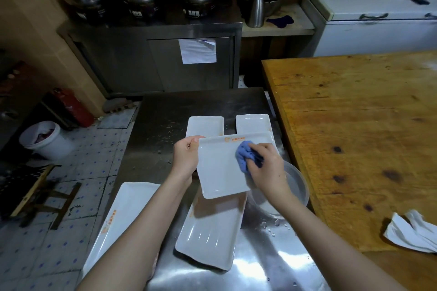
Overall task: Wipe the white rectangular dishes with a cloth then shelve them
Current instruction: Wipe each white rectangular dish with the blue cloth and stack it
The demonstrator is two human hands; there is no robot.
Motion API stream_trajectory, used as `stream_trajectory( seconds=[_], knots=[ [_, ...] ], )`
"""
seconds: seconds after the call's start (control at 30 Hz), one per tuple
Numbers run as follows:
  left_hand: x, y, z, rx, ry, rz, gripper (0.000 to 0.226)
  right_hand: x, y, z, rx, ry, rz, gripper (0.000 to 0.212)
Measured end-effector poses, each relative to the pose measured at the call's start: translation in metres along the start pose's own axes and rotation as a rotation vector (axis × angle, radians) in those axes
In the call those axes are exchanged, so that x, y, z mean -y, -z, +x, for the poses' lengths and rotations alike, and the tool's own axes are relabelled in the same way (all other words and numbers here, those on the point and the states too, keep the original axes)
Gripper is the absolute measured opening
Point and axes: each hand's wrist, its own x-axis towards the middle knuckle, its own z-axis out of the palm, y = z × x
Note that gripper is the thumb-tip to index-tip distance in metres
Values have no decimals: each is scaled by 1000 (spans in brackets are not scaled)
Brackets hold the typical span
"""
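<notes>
The left hand [185, 156] is gripping the left rim of a glossy white rectangular dish [222, 170], holding it tilted above the middle of the scuffed steel tabletop [165, 111]. The right hand [266, 169] is clutching a crumpled blue cloth [243, 155], pressing it against the dish's far right corner. A knotty wooden table [354, 125] is flanking the tabletop's right edge.

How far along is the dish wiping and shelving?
Done: nothing visibly shelved. In hand: the left hand holds one white dish while the right hand rubs it with the blue cloth. Left: two far dishes and two near dishes lie on the steel table, wiped or not I cannot tell.
</notes>
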Motion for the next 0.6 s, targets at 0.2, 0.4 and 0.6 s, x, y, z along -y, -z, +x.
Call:
stream_trajectory(
  seconds=[0.2, 0.4, 0.6],
  knots=[
    [-2, 2, 1, -11, 0, -26, 28, -19, 19, 7, -101, -93, -28, 35],
    [0, -5, 1, -5, -23, -45, 28, 8, -3, -15, 34, -39, 75, 33],
    [0, -14, -2, -22, -30, -97, 25, 29, -21, -43, 224, 219, -9, 35]
  ],
)
